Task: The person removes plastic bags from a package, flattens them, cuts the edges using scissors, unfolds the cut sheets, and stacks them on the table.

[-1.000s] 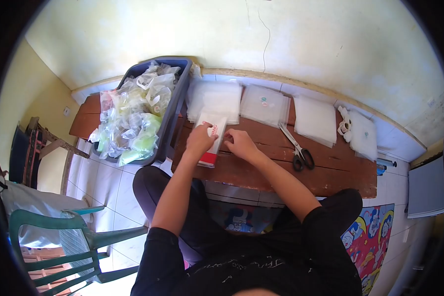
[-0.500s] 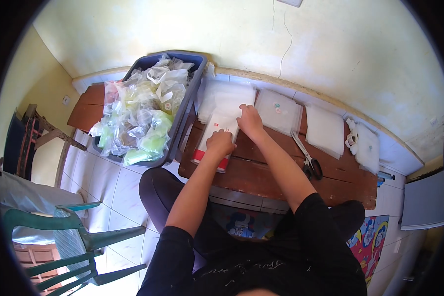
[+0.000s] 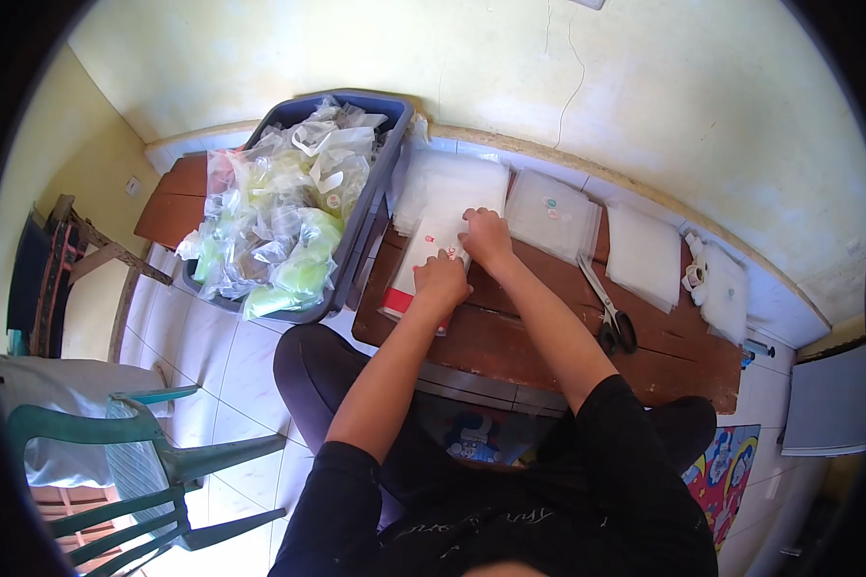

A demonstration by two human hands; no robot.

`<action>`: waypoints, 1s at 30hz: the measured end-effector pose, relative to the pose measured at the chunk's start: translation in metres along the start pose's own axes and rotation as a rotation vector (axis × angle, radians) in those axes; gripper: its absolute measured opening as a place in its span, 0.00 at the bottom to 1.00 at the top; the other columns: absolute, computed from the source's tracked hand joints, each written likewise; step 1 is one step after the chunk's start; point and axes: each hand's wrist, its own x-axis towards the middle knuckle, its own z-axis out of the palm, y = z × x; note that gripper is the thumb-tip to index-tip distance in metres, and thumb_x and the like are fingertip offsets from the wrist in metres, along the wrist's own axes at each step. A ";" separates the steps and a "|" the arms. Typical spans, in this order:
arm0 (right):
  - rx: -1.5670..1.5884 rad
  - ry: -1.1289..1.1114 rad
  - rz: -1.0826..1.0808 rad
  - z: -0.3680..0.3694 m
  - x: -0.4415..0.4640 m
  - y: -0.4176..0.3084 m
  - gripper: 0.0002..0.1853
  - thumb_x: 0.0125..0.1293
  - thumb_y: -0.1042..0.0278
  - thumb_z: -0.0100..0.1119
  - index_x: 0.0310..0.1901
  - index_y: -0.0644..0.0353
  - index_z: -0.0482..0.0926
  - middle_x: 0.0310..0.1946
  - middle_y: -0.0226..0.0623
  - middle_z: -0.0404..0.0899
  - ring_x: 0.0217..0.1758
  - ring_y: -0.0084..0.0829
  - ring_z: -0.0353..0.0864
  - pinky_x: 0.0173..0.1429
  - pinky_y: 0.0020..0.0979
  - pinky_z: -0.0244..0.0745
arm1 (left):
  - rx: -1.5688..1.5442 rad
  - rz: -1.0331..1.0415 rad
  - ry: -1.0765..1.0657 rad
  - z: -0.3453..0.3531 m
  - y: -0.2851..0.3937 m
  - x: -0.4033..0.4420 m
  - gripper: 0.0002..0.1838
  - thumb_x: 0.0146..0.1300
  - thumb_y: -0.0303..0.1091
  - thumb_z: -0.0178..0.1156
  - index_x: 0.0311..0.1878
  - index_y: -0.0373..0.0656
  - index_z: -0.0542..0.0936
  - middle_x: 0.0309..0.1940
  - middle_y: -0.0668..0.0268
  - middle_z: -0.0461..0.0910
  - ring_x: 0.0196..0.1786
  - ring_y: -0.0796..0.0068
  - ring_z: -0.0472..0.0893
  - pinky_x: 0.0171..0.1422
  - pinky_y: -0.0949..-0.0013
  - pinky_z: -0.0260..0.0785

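A white packet with red print and a red end [image 3: 399,296] lies on the brown wooden table [image 3: 510,338], its upper part beside a stack of clear plastic bags [image 3: 457,183]. My left hand [image 3: 441,277] rests on the packet's lower half with its fingers bent. Near the packet's upper right edge is my right hand [image 3: 486,234], fingers curled and touching the plastic there. Whether either hand pinches anything is hidden. Scissors with black handles [image 3: 614,327] lie open to the right of my hands.
A dark bin [image 3: 387,178] heaped with filled plastic bags [image 3: 298,221] stands at the left. More clear bag stacks [image 3: 553,213] [image 3: 643,255] [image 3: 724,293] line the table's back, with tape rolls [image 3: 694,274]. A green chair [image 3: 154,462] is at the lower left.
The view has shifted, so the table sits further right. My left hand has moved down the packet, and my right hand has gone up to its upper right edge.
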 end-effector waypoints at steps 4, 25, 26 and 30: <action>0.008 0.115 -0.237 -0.002 -0.008 0.004 0.12 0.53 0.66 0.68 0.39 0.60 0.81 0.36 0.44 0.81 0.43 0.45 0.81 0.47 0.45 0.76 | 0.011 0.005 0.002 0.001 0.000 0.000 0.35 0.57 0.53 0.68 0.66 0.49 0.73 0.70 0.56 0.67 0.67 0.55 0.73 0.66 0.52 0.69; 1.087 -0.332 0.667 0.001 -0.049 -0.015 0.06 0.60 0.74 0.63 0.34 0.70 0.81 0.31 0.41 0.84 0.29 0.34 0.86 0.34 0.34 0.87 | -0.105 0.233 0.056 0.014 -0.027 0.025 0.14 0.53 0.31 0.61 0.42 0.35 0.85 0.39 0.48 0.85 0.46 0.51 0.85 0.52 0.55 0.77; 1.190 -0.344 0.655 -0.001 -0.054 -0.015 0.06 0.62 0.74 0.63 0.36 0.70 0.81 0.31 0.39 0.83 0.32 0.33 0.86 0.35 0.34 0.87 | -0.105 0.234 0.058 0.002 -0.025 0.017 0.14 0.53 0.31 0.61 0.42 0.35 0.85 0.39 0.48 0.85 0.46 0.51 0.85 0.52 0.55 0.77; 1.389 -0.383 0.603 -0.021 -0.094 -0.005 0.08 0.65 0.72 0.62 0.40 0.69 0.81 0.32 0.38 0.82 0.36 0.32 0.86 0.38 0.34 0.87 | -0.084 0.222 -0.022 -0.020 -0.025 -0.001 0.20 0.52 0.41 0.68 0.47 0.42 0.85 0.43 0.51 0.85 0.49 0.53 0.84 0.55 0.56 0.76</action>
